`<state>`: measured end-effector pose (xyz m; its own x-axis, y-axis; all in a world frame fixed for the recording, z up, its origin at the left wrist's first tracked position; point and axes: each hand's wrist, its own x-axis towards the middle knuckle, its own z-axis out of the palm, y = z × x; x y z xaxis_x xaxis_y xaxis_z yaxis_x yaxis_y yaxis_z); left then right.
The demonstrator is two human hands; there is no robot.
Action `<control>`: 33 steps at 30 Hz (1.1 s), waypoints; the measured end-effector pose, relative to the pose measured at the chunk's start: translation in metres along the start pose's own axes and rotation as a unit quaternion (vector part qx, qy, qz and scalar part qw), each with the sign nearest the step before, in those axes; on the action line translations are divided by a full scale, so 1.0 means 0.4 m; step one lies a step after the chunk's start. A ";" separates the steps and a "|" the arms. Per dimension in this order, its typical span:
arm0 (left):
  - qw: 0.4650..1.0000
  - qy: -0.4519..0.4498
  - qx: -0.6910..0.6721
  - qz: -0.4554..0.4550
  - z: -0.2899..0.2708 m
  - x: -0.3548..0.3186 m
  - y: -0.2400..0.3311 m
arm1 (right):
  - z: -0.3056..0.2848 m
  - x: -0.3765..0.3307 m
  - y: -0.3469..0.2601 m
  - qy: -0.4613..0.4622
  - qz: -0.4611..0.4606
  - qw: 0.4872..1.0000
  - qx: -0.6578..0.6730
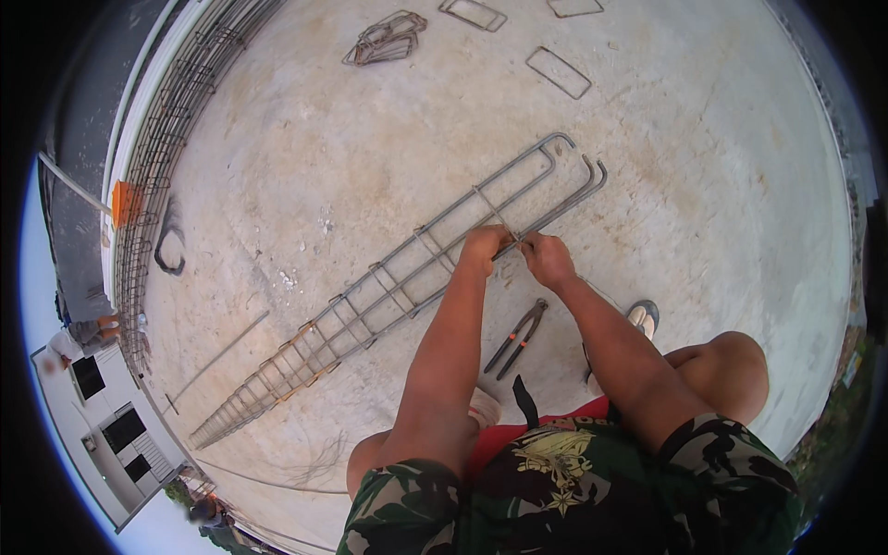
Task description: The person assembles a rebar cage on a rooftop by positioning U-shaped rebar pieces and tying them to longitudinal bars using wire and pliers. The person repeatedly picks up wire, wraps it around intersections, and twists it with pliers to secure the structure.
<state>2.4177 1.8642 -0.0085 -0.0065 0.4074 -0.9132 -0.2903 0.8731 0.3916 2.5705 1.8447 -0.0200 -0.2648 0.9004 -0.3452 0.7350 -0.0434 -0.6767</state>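
A long rebar cage of straight bars and rectangular stirrups lies slantwise on the concrete, its hooked bar ends at the upper right. My left hand is closed on the near side of the cage, beside a stirrup. Just to its right, my right hand is closed in a pinch against the same bar, at a stirrup corner. Whatever its fingertips hold is too small to make out. Below both hands, a pair of pincers with dark, orange-banded handles rests on the floor, jaws pointing up and right.
Loose stirrups and a stirrup pile lie beyond the cage. More rebar cages line the left edge near an orange object. A wire coil and a thin rod lie left. A person is far left.
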 end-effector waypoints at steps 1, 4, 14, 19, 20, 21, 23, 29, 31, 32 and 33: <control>0.999 0.009 0.032 0.000 -0.010 0.006 0.002 | 0.002 0.000 -0.003 -0.001 -0.004 1.000 0.001; 0.994 0.034 0.099 0.003 -0.022 0.016 0.006 | 0.003 0.001 -0.012 -0.009 0.000 1.000 0.003; 0.985 -0.035 0.106 0.129 -0.062 0.157 -0.064 | 0.003 -0.005 -0.025 -0.001 0.009 1.000 -0.005; 0.984 0.039 0.142 0.101 -0.098 0.252 -0.119 | 0.032 -0.016 -0.074 0.039 0.011 0.999 -0.025; 0.996 0.023 0.067 0.051 0.016 0.176 -0.068 | 0.016 -0.020 -0.018 0.053 0.038 0.997 -0.042; 0.999 0.030 -0.010 0.007 0.056 0.101 -0.022 | 0.010 -0.024 -0.011 0.060 0.046 0.996 -0.047; 0.999 0.037 -0.015 0.007 0.023 0.062 -0.002 | 0.021 -0.022 -0.043 0.044 0.035 0.998 -0.039; 0.990 0.059 0.041 0.118 -0.006 0.006 -0.042 | 0.024 -0.019 -0.055 0.042 0.036 0.998 -0.035; 0.980 0.074 0.103 0.153 0.001 -0.029 -0.052 | 0.022 -0.027 -0.055 0.043 0.052 0.998 -0.018; 0.976 0.073 0.133 0.159 0.000 -0.043 -0.055 | 0.023 -0.033 -0.056 0.041 0.056 0.998 -0.005; 0.970 0.071 0.162 0.164 0.001 -0.058 -0.058 | 0.024 -0.039 -0.055 0.041 0.062 0.997 0.007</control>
<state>2.4250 1.8346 0.0037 -0.1858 0.6573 -0.7304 0.0658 0.7500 0.6582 2.5525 1.8274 -0.0058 -0.1211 0.9198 -0.3731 0.7493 -0.1618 -0.6421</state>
